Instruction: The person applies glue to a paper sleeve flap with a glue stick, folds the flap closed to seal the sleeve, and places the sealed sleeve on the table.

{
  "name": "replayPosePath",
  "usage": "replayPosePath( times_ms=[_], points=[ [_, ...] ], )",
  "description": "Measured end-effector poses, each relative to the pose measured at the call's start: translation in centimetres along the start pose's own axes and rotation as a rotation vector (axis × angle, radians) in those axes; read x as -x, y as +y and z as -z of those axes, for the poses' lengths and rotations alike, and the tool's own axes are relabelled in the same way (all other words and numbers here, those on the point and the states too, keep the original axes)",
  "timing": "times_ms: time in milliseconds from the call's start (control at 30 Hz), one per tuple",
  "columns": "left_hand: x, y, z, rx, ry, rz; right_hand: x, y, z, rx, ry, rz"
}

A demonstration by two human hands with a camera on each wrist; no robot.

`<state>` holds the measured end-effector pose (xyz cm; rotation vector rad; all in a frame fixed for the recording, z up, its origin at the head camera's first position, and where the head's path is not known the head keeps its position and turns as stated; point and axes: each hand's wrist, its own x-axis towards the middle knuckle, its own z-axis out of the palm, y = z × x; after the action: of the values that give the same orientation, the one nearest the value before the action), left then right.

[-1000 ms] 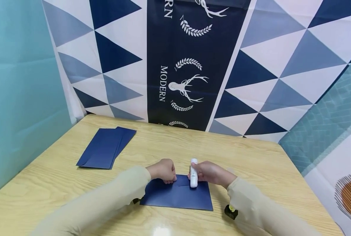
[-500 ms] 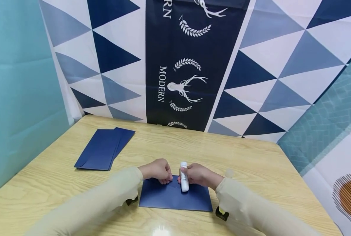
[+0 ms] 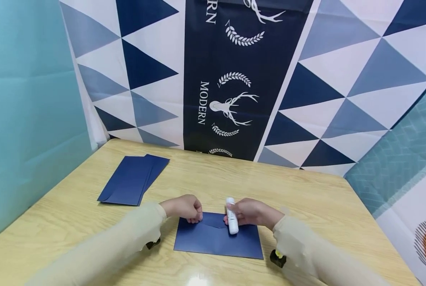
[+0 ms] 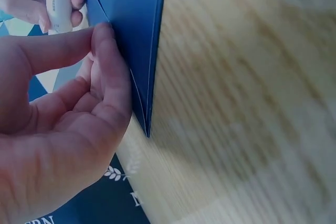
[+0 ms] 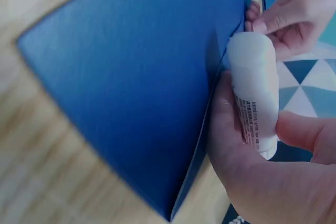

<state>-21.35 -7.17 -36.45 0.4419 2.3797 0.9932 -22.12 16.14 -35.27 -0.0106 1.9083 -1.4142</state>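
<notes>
A dark blue envelope (image 3: 216,242) lies on the table in front of me, its flap edge showing between both hands in the head view. At its far left edge my left hand (image 3: 187,208) pinches the flap between thumb and fingertip; the left wrist view shows this pinch (image 4: 68,87) close up. My right hand (image 3: 254,212) holds a white glue stick (image 3: 232,216) with small printed text, above the envelope's far right part. In the right wrist view the thumb and fingers wrap the glue stick (image 5: 254,85), and the fingers lie against the flap edge.
Two or more blue envelopes (image 3: 128,180) lie overlapped at the table's far left. The light wood table (image 3: 288,186) ends at a patterned cloth backdrop (image 3: 155,71). A teal cloth (image 3: 30,119) hangs along the left side.
My left hand has slid left along the envelope's far edge. The right hand with the glue stick moved left, then slightly back right. More of the flap edge shows between the hands.
</notes>
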Motion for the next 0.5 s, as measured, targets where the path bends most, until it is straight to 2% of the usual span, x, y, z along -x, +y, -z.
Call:
replayPosePath(
  times_ms=[100, 267, 500],
  points=[
    [0.0, -0.2, -0.3, 0.016, 0.002, -0.005, 0.8, 0.3, 1.0, 0.023, 0.014, -0.011],
    [0.2, -0.4, -0.3, 0.025, 0.013, -0.002, 1.7, 1.1, 2.2, 0.108, 0.104, 0.019],
    [0.4, -0.1, 1.2, 0.019, -0.017, 0.023, 2.0, 1.9, 2.7, 0.156, 0.095, 0.069]
  ],
)
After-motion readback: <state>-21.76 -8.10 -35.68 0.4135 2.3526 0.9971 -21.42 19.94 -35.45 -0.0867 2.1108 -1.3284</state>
